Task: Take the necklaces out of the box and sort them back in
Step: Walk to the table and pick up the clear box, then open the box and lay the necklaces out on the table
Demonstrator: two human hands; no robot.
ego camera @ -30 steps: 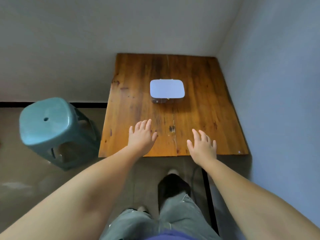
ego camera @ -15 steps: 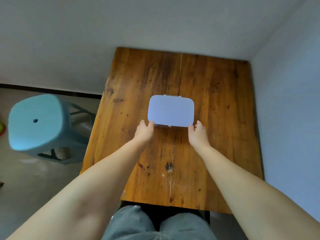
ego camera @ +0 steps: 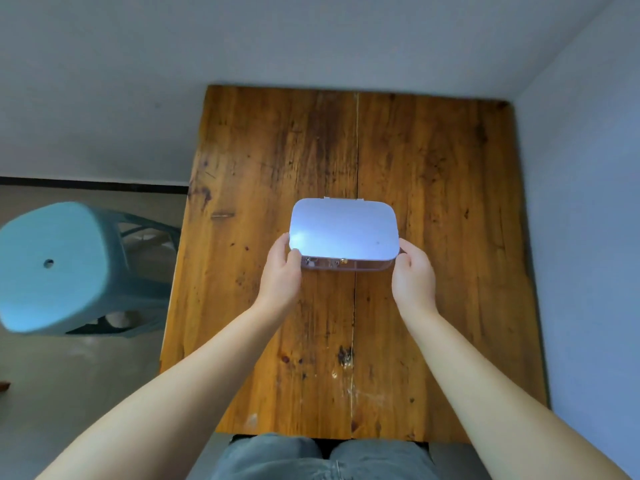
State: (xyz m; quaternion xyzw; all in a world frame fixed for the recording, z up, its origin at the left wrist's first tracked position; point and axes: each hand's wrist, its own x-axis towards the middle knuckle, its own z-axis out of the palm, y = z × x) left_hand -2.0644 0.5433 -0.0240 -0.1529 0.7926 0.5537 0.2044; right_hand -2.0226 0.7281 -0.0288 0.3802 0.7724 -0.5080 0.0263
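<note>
Worn wooden table (ego camera: 433, 202) in a corner of pale grey walls (ego camera: 104, 81); teal plastic stool (ego camera: 52, 268) on beige floor (ego camera: 69, 382).

head cam — looks steeply down | close above wooden table (ego camera: 433, 202) — single view

A plain room in what looks like a home: a worn wooden table (ego camera: 415, 209) pushed into a corner of bare pale walls (ego camera: 311, 39), a teal plastic stool (ego camera: 52, 268) standing on the concrete-coloured floor (ego camera: 69, 386) beside it.
</note>
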